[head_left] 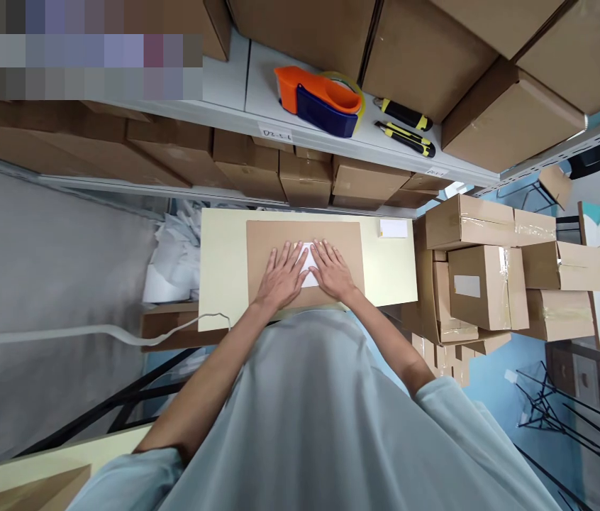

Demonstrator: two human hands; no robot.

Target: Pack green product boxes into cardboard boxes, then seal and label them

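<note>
A flat brown cardboard piece (303, 233) lies on the pale yellow table (225, 270) in front of me. On its middle rests a white label (309, 273), partly covered by my fingers. My left hand (281, 277) presses flat over the label's left side, fingers stretched out. From the other side my right hand (335, 270) lies flat too, fingers spread, on the label's right edge and the cardboard. Neither hand grips anything. Near the table's far right corner sits a small stack of white labels (393, 228).
A shelf above the table holds an orange and blue tape dispenser (321, 103), two utility knives (405, 126) and large cartons (428, 57). Taped boxes (486, 284) are stacked at the right. Crumpled white material (172, 255) and a white cable (92, 331) are at the left.
</note>
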